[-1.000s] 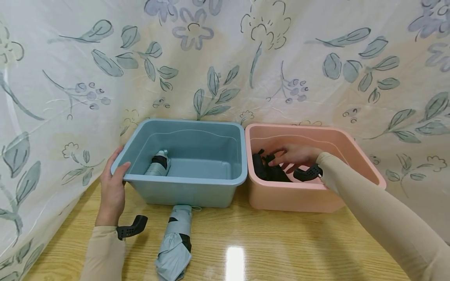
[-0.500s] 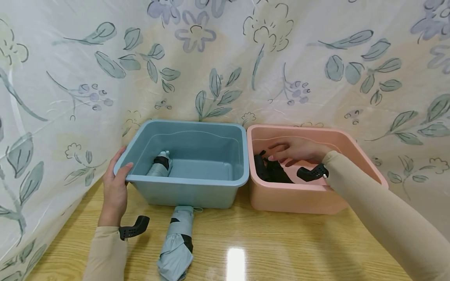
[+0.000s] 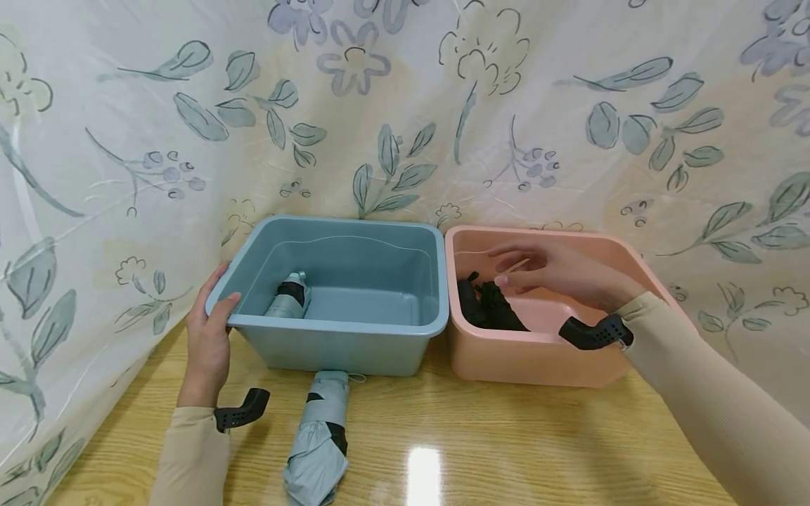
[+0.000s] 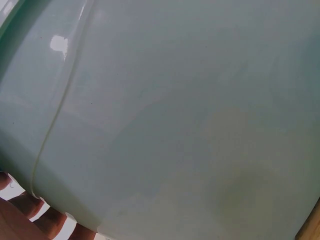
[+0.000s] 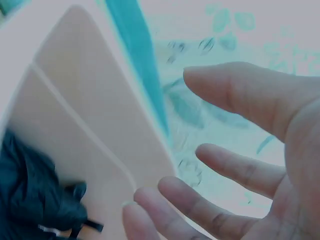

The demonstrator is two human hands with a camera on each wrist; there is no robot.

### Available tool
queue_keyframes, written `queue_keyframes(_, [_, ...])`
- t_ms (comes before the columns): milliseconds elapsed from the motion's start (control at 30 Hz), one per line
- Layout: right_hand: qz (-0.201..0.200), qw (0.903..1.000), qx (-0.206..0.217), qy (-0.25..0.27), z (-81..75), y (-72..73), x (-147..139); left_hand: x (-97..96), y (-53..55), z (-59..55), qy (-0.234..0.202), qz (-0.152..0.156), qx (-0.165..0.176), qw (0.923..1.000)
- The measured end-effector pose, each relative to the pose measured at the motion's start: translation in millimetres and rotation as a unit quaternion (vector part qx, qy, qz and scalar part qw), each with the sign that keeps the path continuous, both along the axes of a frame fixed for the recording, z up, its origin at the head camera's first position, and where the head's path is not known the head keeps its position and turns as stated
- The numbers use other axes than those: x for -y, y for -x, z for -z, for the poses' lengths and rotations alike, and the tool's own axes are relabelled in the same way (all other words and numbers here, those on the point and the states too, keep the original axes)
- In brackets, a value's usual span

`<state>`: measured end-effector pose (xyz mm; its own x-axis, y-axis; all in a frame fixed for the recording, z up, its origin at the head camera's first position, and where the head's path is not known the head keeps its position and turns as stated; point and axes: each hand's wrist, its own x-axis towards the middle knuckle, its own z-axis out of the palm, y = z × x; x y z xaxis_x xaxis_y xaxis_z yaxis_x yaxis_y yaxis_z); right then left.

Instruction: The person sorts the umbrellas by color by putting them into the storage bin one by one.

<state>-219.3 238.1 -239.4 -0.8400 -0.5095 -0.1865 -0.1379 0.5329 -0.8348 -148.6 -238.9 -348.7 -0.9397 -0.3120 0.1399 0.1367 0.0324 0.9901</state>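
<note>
My left hand [image 3: 209, 344] grips the left end of a blue plastic bin [image 3: 335, 348], thumb over the rim and fingers along the outer side. In the left wrist view the fingers [image 4: 50, 220] show at the lower left beside the bin wall. A folded light-blue umbrella [image 3: 287, 303] with a black band lies inside this bin. My right hand [image 3: 557, 270] hovers over a pink bin [image 3: 531, 362], fingers apart and holding nothing. Below it, at the bin's left end, lie dark folded umbrellas [image 3: 496, 309]; their black gathered fabric [image 5: 35, 200] also shows in the right wrist view.
Another folded light-blue umbrella [image 3: 319, 436] lies on the wooden table [image 3: 493, 443] in front of the blue bin. The two bins stand side by side against a flower-patterned curtain [image 3: 392, 91], which also runs along the left side.
My right hand has drawn up and to the right, away from the dark umbrellas, its fingers leaving them. The left hand has stayed on the blue bin.
</note>
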Motion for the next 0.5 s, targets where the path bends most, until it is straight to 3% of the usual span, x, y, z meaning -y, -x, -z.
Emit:
queue_keyframes(300, [0.011, 0.9948, -0.101, -0.008, -13.9, -51.9, 12.5, 1.3, -0.1, 1.6, -0.001, -0.002, -0.001, 1.0])
queue_keyframes(500, [-0.023, 0.9934, -0.099, 0.053, -8.0, -81.8, 27.7, 0.1, -0.6, 0.9, -0.001, 0.0, 0.001, 1.0])
